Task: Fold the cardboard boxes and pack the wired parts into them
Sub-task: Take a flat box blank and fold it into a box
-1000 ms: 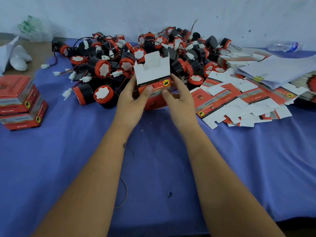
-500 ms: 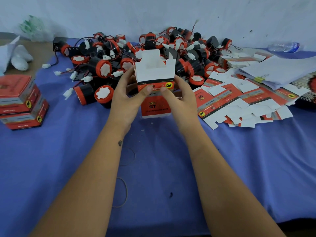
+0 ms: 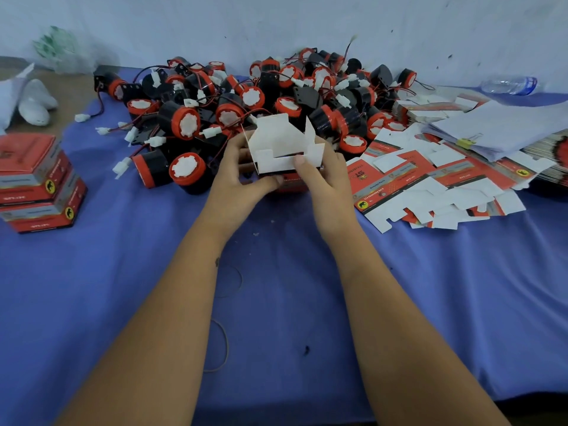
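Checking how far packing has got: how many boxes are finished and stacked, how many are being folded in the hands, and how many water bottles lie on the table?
Stacked finished boxes: 2
Box being folded: 1
Water bottle: 1
Total: 4

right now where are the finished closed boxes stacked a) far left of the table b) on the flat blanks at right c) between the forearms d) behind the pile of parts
a: the closed boxes sit stacked at the far left edge of the blue table, apart from the parts pile.
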Available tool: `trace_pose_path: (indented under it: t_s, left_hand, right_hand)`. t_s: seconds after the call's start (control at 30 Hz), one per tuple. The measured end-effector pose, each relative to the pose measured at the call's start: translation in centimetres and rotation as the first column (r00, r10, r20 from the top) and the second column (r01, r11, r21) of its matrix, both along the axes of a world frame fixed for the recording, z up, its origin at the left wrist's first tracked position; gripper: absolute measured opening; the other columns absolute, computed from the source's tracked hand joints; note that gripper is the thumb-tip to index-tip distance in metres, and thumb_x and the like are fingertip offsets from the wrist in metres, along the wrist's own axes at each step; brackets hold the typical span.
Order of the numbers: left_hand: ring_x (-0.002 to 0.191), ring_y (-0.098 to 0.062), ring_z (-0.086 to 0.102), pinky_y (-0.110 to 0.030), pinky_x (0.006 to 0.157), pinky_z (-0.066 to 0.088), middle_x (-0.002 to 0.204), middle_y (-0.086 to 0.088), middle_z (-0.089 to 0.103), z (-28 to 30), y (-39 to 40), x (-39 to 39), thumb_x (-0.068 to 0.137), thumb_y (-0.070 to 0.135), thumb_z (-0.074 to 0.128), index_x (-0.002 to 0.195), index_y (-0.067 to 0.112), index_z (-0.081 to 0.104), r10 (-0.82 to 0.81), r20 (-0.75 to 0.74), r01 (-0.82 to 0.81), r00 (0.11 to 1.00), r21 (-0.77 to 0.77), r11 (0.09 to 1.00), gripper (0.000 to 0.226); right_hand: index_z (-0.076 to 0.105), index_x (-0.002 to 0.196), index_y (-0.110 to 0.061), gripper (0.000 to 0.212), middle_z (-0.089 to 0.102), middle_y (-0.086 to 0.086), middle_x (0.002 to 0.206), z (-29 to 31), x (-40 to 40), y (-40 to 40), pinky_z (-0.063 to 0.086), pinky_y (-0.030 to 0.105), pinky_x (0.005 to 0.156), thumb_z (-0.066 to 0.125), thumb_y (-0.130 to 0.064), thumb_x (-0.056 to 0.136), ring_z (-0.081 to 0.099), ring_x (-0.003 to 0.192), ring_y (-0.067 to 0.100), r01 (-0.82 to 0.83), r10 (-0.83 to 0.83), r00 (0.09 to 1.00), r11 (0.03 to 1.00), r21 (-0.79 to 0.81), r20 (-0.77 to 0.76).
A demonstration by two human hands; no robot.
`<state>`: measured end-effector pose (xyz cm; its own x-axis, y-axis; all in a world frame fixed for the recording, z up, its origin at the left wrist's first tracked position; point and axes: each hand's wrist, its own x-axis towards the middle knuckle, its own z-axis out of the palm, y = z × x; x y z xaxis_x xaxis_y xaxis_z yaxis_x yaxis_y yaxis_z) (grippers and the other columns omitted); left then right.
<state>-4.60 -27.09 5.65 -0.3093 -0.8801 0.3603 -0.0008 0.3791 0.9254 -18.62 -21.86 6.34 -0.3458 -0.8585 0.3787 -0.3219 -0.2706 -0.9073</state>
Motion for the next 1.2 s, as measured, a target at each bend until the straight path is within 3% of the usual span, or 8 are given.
trace_pose_path:
  t_s: [0.1, 0.23, 0.33, 0.43, 0.53, 0.73, 0.87, 1.2]
  left_hand:
    - [0.108, 0.004, 0.058, -0.016, 0.089, 0.05, 0.12, 0.019, 0.059, 0.0, 0.1, 0.2, 0.084, 0.017, 0.076, 0.132, 0.048, 0.043, -0.028, 0.078, 0.027, 0.997, 0.017, 1.0, 0.066]
    - [0.115, 0.003, 0.055, -0.023, 0.098, 0.048, 0.126, 0.022, 0.058, 0.4, 0.5, 0.2, 0.084, 0.02, 0.072, 0.133, 0.053, 0.041, -0.084, 0.107, 0.085, 0.991, -0.005, 0.996, 0.066]
    - [0.129, 0.004, 0.047, -0.022, 0.105, 0.042, 0.143, 0.018, 0.049, 0.5, 0.9, -0.1, 0.095, 0.033, 0.062, 0.142, 0.046, 0.04, -0.135, 0.039, 0.134, 0.99, 0.01, 0.991, 0.054]
    - [0.122, 0.012, 0.049, -0.007, 0.093, 0.042, 0.137, 0.021, 0.053, 0.6, 1.1, -0.5, 0.1, 0.036, 0.055, 0.138, 0.042, 0.044, -0.079, -0.005, 0.079, 0.997, -0.004, 0.997, 0.04]
    - [0.121, 0.003, 0.054, -0.01, 0.092, 0.045, 0.137, 0.012, 0.057, 0.4, 0.9, -0.8, 0.101, 0.033, 0.053, 0.142, 0.033, 0.047, -0.017, -0.014, 0.017, 1.0, -0.003, 1.0, 0.041]
    - [0.112, 0.004, 0.06, -0.015, 0.085, 0.049, 0.124, 0.02, 0.064, 0.2, 0.5, -1.0, 0.104, 0.028, 0.048, 0.127, 0.049, 0.051, 0.005, -0.059, 0.0, 0.998, 0.092, 0.996, 0.031]
    - [0.104, 0.007, 0.062, -0.013, 0.081, 0.049, 0.112, 0.027, 0.068, 0.2, 0.4, -0.9, 0.104, 0.019, 0.047, 0.125, 0.044, 0.053, 0.065, -0.083, -0.056, 0.994, 0.116, 0.992, 0.034]
    - [0.123, -0.011, 0.051, -0.042, 0.11, 0.042, 0.135, -0.004, 0.052, 0.2, 0.7, -1.1, 0.1, 0.031, 0.045, 0.152, 0.036, 0.035, 0.126, 0.015, -0.126, 0.992, 0.054, 0.99, 0.053]
  right_hand:
    - [0.058, 0.116, -0.026, 0.053, 0.051, -0.004, 0.112, 0.2, 0.1, 0.1, 0.045, 0.016, 0.081, 0.052, -0.063, 0.079, 0.053, 0.102, 0.005, 0.055, -0.054, 0.997, 0.998, -0.021, 0.054]
    - [0.054, 0.109, -0.016, 0.037, 0.064, 0.006, 0.106, 0.4, 0.0, 0.1, 0.054, 0.04, 0.084, 0.058, -0.045, 0.086, 0.062, 0.097, 0.019, 0.017, -0.01, 0.988, 0.999, -0.046, 0.151]
    - [0.054, 0.114, -0.02, 0.042, 0.065, -0.006, 0.104, 0.5, -0.1, 0.0, 0.055, 0.032, 0.084, 0.067, -0.044, 0.082, 0.063, 0.094, 0.007, 0.042, -0.033, 0.978, 0.998, -0.039, 0.208]
    - [0.055, 0.118, -0.025, 0.05, 0.066, -0.007, 0.107, 0.4, -0.2, -0.2, 0.054, 0.024, 0.08, 0.077, -0.044, 0.077, 0.064, 0.098, 0.007, 0.068, -0.07, 0.975, 0.998, 0.014, 0.209]
    - [0.06, 0.116, -0.024, 0.047, 0.068, -0.007, 0.104, 0.4, -0.1, -0.4, 0.051, 0.015, 0.072, 0.079, -0.041, 0.077, 0.064, 0.094, 0.005, 0.084, -0.087, 0.974, 0.996, 0.026, 0.208]
    - [0.066, 0.112, -0.02, 0.026, 0.07, -0.004, 0.107, 0.6, -0.3, -0.3, 0.056, 0.035, 0.089, 0.069, -0.034, 0.09, 0.065, 0.101, 0.014, 0.059, -0.068, 0.98, 0.997, 0.05, 0.187]
    - [0.067, 0.115, -0.019, 0.022, 0.07, -0.001, 0.104, 0.6, -0.1, -0.2, 0.057, 0.033, 0.084, 0.064, -0.023, 0.093, 0.064, 0.095, 0.014, 0.046, -0.047, 0.981, 0.999, 0.008, 0.188]
    - [0.06, 0.133, -0.027, 0.035, 0.072, -0.008, 0.097, 0.1, -0.2, -0.7, 0.051, 0.021, 0.069, 0.051, -0.022, 0.099, 0.063, 0.083, 0.003, 0.03, -0.032, 0.993, 0.999, 0.02, 0.118]
